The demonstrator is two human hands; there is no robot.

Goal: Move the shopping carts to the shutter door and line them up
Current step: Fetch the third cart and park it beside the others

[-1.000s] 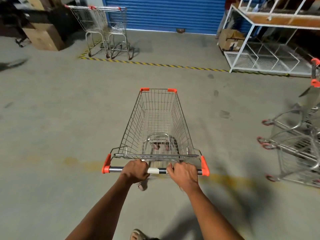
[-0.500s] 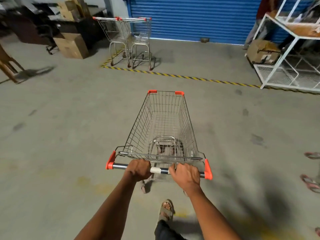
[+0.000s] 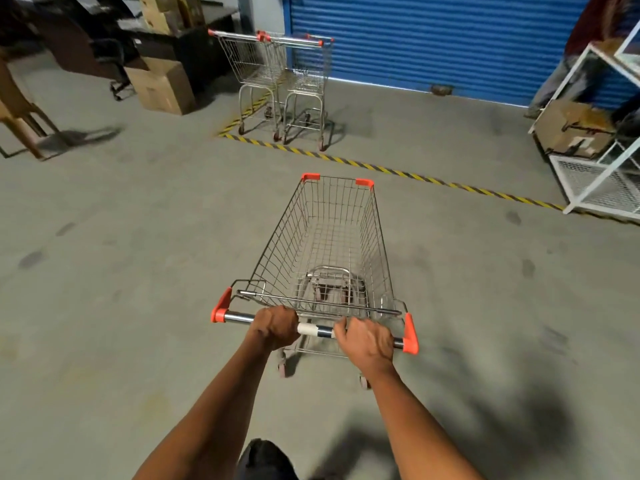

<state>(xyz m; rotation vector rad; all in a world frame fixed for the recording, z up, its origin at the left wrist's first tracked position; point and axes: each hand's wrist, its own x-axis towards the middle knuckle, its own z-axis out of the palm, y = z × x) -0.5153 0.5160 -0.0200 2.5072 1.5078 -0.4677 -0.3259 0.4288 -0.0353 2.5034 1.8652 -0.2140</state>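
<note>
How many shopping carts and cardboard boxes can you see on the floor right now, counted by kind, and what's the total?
Shopping carts: 3, namely the pushed cart, held at the handle by the left hand and right hand, and two parked carts by the shutter door.
Cardboard boxes on the floor: 2.
Total: 5.

Grey concrete floor (image 3: 121, 271): yellow-black hazard stripe (image 3: 398, 171) crossing far side, two parked carts (image 3: 280, 81) far, cardboard box (image 3: 161, 86) far left, pushed cart (image 3: 329, 251) near.
</note>
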